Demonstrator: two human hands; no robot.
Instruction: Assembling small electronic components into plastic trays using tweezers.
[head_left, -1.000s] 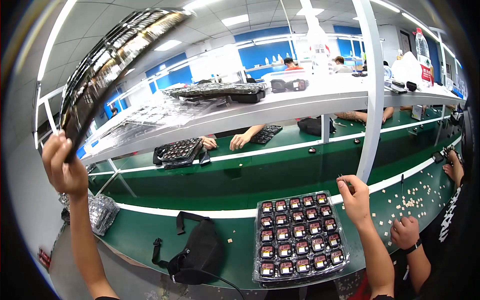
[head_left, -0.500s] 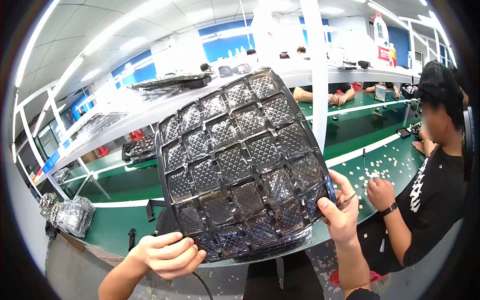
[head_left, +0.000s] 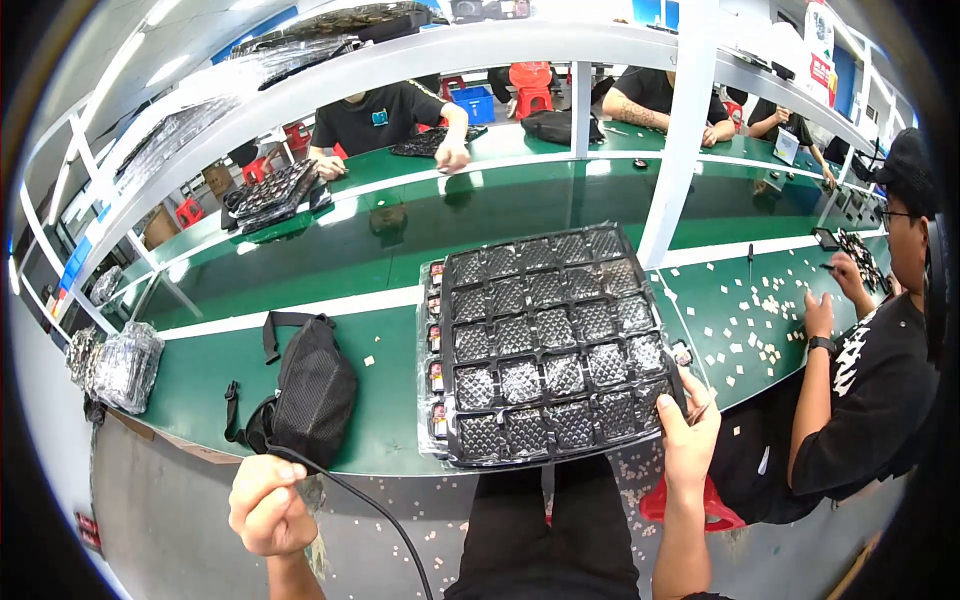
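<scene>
A black plastic tray [head_left: 545, 345] with a grid of square, diamond-textured pockets lies at the table's front edge. It rests over a clear-rimmed tray [head_left: 435, 380] whose left side shows small red and dark pieces. My right hand [head_left: 690, 435] grips the black tray's lower right corner, thumb on top, fingers behind. My left hand [head_left: 268, 505] is away from the tray, fingers curled together in front of the table's edge; whatever it may hold is hidden. Beside its fingertips runs a thin black cable [head_left: 385, 515]. A black mesh bag [head_left: 315, 390] with straps lies just beyond.
Small pale square chips [head_left: 750, 325] are scattered on the green table [head_left: 210, 385] at right. A co-worker [head_left: 870, 370] sits there. Plastic-wrapped packs [head_left: 125, 365] stand at far left. A white post [head_left: 675, 150] and shelf rail [head_left: 480, 45] cross ahead; a red stool [head_left: 690, 505] is below.
The black tray came down from a tilted, raised position onto the other tray. My left hand let go of it and moved left and down. My right hand still grips its corner.
</scene>
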